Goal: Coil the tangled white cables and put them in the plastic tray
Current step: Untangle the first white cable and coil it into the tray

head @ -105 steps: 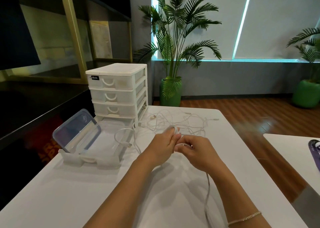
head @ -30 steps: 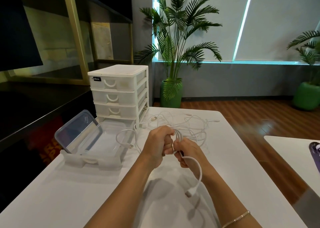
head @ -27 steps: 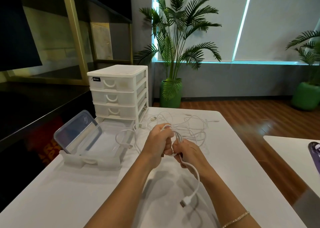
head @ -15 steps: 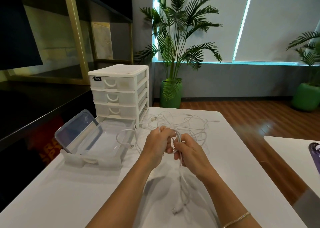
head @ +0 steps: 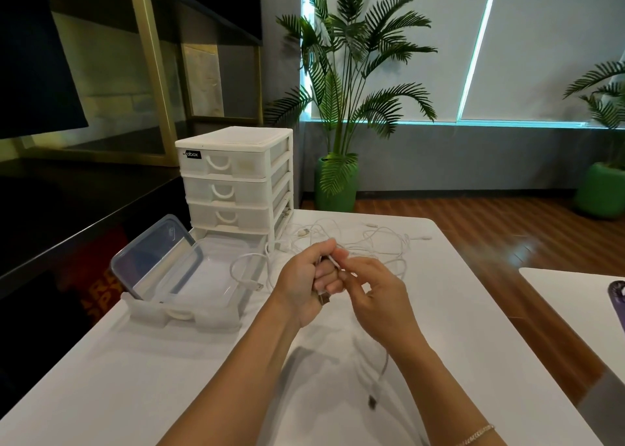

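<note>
- Head view, the grips: the left hand (head: 306, 281) was curled round a small bundle of the white cable (head: 329, 262), whose metal plug end poked out below the fist. The right hand (head: 373, 291) sat just beside it, fingertips touching the cable at the top of the fist, the other fingers loosely bent; whether it truly pinched the strand was hard to tell, since that spot was blurred.
- Head view, the goal: the plastic tray (head: 189, 313) lay open on the desk (head: 135, 378) to the left of both hands and slightly beyond them, so the left hand was the nearer one. Its long side ran roughly left to right in front of the drawer unit (head: 236, 181). One looped cable (head: 245, 271) already hung over the tray's right rim.
- Head view, the rest: the tangled cables (head: 372, 242) lay beyond the hands, towards the desk's far edge, well apart from the tray's interior.
</note>
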`<state>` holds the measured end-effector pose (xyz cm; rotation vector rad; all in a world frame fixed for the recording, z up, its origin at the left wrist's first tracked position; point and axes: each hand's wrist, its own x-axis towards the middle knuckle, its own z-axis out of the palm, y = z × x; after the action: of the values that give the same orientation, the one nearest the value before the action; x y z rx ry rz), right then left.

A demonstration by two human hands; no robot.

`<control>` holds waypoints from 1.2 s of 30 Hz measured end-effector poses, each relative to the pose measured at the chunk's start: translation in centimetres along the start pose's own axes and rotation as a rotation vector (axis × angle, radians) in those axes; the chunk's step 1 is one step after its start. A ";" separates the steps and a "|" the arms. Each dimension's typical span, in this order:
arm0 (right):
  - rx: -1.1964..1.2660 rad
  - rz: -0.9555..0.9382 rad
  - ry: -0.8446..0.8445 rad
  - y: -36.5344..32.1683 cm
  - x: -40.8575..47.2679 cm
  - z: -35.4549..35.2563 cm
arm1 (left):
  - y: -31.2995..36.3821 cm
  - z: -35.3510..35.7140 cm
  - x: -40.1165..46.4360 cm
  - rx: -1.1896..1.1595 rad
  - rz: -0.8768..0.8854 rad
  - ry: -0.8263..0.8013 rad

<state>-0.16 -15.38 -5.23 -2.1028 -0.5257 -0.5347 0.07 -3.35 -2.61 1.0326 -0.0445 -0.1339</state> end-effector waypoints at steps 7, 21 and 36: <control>0.017 0.120 -0.013 -0.1 0.2 -0.7 | -0.6 0.6 0.1 0.440 0.106 0.108; 0.502 0.416 0.073 -1.3 0.5 -2.3 | -0.9 -0.4 0.6 0.962 0.271 0.173; 1.440 0.607 -0.054 -2.0 0.8 -4.1 | -0.4 0.2 -0.5 0.991 0.743 0.286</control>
<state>-1.34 -17.63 -1.35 -0.7794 -0.1418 0.2581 -0.46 -3.67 -2.84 1.9380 -0.2474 0.7875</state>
